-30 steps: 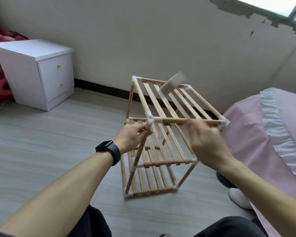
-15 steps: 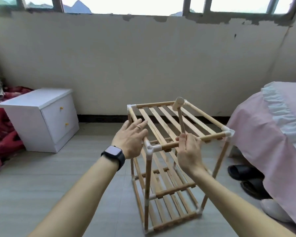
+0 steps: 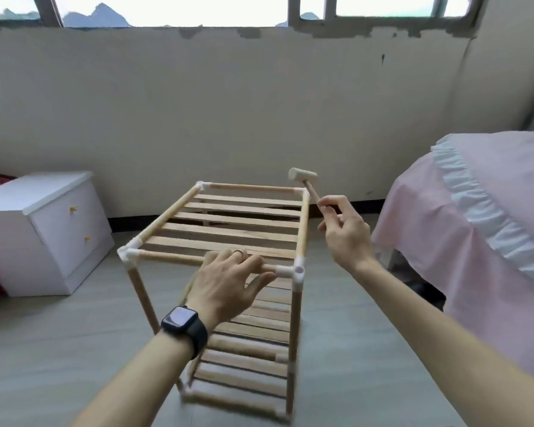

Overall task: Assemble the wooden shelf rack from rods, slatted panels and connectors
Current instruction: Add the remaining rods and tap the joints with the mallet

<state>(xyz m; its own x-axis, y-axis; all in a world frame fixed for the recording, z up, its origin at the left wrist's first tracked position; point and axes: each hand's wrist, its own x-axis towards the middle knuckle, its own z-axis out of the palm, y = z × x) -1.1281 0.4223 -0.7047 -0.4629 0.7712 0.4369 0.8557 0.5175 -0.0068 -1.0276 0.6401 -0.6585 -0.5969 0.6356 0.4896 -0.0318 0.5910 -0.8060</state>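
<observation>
The wooden shelf rack (image 3: 228,232) stands upright on the floor in front of me, with slatted panels at three levels joined by rods and white connectors (image 3: 296,270). My left hand (image 3: 228,282), a black watch on its wrist, rests on the near top rod with its fingers spread and nearly straight. My right hand (image 3: 344,232) grips the handle of a small wooden mallet (image 3: 304,178), whose head hangs just above the rack's far right top corner.
A white two-drawer bedside cabinet (image 3: 43,232) stands at the left against the wall. A bed with a pink cover and a white frill (image 3: 475,217) fills the right side. Shoes lie on the floor by the bed. Grey floor surrounds the rack.
The rack has been turned about a quarter turn, so its slats now run across my view. My left hand moved onto the near rod. My right hand carried the mallet to the far right corner.
</observation>
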